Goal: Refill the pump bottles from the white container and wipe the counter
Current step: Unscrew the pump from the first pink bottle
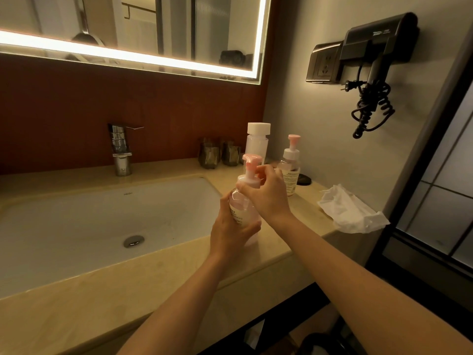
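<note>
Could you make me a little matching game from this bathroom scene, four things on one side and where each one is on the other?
Things:
1. Pink-topped pump bottle with pink liquid
2. Tall white-capped container
3. Crumpled white tissue
4. Black wall-mounted hair dryer

Places:
A. Right edge of the counter
B. On the wall by the socket
C. Held in both hands
D. Standing at the back of the counter

Pairs: 1-C, 2-D, 3-A, 4-B
</note>
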The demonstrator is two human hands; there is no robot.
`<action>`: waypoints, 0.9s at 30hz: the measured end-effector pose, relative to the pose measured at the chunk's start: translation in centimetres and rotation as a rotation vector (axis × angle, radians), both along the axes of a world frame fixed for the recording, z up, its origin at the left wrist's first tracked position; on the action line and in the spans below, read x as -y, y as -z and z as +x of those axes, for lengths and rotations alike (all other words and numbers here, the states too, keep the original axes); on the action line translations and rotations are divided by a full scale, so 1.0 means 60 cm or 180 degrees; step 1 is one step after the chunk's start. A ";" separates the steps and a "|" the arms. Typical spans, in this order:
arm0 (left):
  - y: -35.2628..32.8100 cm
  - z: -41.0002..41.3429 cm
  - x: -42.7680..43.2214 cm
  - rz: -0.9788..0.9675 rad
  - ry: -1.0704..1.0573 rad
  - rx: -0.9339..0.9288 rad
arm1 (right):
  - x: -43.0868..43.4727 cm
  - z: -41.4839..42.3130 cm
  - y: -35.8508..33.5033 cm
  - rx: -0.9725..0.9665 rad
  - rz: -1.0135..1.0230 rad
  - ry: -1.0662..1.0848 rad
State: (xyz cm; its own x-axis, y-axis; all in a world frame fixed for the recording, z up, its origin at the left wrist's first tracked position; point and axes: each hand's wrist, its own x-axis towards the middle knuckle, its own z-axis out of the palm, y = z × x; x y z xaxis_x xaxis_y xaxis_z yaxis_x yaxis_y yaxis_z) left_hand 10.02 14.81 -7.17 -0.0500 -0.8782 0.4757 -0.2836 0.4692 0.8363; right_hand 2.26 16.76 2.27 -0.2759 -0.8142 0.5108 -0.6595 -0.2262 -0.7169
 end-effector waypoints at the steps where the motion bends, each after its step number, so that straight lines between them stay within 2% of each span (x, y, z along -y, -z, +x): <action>1: 0.000 0.000 0.000 0.0021 0.0006 -0.0008 | -0.001 0.001 0.000 0.0075 0.0026 -0.0084; 7: 0.000 0.000 -0.001 0.0046 0.0026 -0.0054 | -0.008 0.003 -0.009 0.0396 0.0311 -0.0700; 9: -0.001 0.000 -0.001 0.0049 0.0030 -0.0071 | -0.004 0.003 -0.006 0.0340 0.0223 -0.0556; 13: -0.001 0.000 -0.002 -0.0005 0.0047 -0.0068 | 0.003 0.003 -0.001 -0.0034 -0.0025 0.0174; 18: 0.001 0.000 0.000 0.0014 0.0040 -0.0068 | -0.001 0.006 0.000 0.0270 0.0036 -0.0180; 22: 0.001 -0.002 0.002 0.0019 0.0020 -0.0049 | 0.000 0.004 -0.001 0.0449 0.0406 -0.0488; 27: 0.002 0.001 0.000 -0.0043 0.0000 0.0022 | 0.002 0.000 0.011 -0.0088 0.0161 0.0086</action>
